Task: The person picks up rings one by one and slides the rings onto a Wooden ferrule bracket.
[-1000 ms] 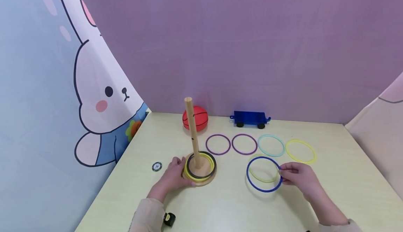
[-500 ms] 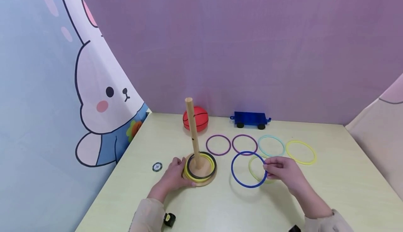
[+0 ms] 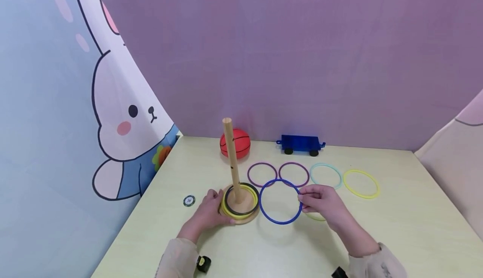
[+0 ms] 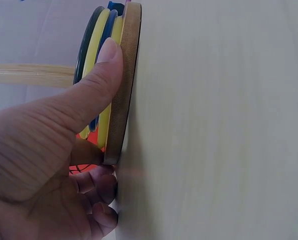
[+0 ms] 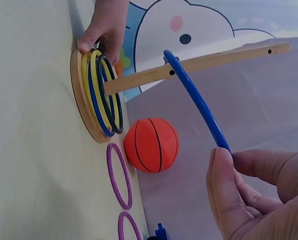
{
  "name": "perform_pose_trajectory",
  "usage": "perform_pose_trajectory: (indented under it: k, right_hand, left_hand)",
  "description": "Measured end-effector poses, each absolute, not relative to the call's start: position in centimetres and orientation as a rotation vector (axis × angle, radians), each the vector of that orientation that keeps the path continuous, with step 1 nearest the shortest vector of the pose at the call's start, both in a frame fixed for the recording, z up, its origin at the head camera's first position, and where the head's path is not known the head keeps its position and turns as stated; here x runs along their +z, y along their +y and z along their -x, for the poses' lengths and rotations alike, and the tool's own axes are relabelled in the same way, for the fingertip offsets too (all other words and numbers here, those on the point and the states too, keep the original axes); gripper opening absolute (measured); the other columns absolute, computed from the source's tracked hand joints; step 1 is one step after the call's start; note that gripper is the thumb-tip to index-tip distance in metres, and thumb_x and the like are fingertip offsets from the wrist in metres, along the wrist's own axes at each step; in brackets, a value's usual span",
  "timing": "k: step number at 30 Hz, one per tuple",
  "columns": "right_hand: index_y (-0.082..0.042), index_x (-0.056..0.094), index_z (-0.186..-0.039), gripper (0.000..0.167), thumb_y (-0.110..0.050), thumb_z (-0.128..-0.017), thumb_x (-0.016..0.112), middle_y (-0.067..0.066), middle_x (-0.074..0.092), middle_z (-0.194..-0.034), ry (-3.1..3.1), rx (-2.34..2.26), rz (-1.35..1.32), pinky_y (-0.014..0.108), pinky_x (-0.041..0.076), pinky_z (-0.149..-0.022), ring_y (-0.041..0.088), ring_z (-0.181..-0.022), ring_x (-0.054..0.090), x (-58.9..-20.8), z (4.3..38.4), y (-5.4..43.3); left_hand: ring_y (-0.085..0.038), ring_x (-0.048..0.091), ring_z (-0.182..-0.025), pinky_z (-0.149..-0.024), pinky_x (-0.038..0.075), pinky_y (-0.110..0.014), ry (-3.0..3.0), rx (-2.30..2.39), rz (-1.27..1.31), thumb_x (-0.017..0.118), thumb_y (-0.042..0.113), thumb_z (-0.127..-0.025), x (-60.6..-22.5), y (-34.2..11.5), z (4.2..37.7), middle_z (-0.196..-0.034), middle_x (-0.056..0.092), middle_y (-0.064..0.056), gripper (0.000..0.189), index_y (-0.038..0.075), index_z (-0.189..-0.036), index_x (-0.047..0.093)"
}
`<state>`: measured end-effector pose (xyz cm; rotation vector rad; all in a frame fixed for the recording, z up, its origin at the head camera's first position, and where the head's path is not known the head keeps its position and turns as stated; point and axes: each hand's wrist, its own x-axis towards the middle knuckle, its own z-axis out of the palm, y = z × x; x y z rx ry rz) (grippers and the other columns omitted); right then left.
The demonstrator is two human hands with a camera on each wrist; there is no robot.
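In the head view, my left hand [image 3: 207, 212] grips the round base of a wooden peg stand [image 3: 231, 156] by its left edge. The left wrist view shows the thumb lying across the base rim and the stacked rings. Yellow, blue and dark rings lie round the peg, with a dark ring [image 4: 88, 40] topmost and a yellow ring [image 4: 105, 120] against the base. My right hand [image 3: 322, 202] pinches a blue ring [image 3: 281, 223] at its right side, between thumb and fingers. This ring is held above the table, just right of the stand, not round the peg.
Behind the stand sits a red toy basketball [image 3: 241, 144], with a blue toy wagon [image 3: 300, 143] to its right. Purple rings, a light blue ring [image 3: 325, 164] and a yellow ring [image 3: 361, 197] lie in a row. A yellow-green ring [image 3: 315, 218] is partly hidden. A chip [image 3: 189, 201] lies left.
My right hand has carried the blue ring leftward, from over the yellow-green ring to beside the stand. The left hand has kept its grip on the base.
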<state>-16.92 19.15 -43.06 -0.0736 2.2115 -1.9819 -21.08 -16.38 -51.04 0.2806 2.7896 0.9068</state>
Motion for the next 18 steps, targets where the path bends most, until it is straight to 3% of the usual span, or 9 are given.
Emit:
perform_pose_trajectory:
  k: [7, 18]
  right_hand:
    - [0.012, 0.062, -0.111, 0.026, -0.005, -0.092, 0.066, 0.012, 0.069, -0.090, 2.194, -1.949, 0.070, 0.033, 0.058, -0.070, 0.021, -0.073, 0.067, -42.5, 17.1, 17.4]
    - [0.014, 0.059, -0.111, 0.028, -0.004, -0.092, 0.066, 0.012, 0.069, -0.090, 2.128, -1.961, 0.157, 0.031, 0.058, -0.070, 0.018, -0.072, 0.066, -41.3, 17.5, 15.0]
  left_hand:
    - [-0.028, 0.043, -0.116, -0.102, 0.040, -0.050, 2.797, 0.893, -0.280, 0.087, 0.052, -0.062, -50.9, -16.3, 21.1, -0.123, 0.040, -0.013, 0.117, 0.001, -0.151, 0.031]
    - [-0.027, 0.043, -0.114, -0.101, 0.042, -0.050, 2.802, 0.898, -0.298, 0.087, 0.051, -0.064, -51.0, -16.3, 21.0, -0.121, 0.041, -0.013, 0.114, 0.000, -0.150, 0.032]
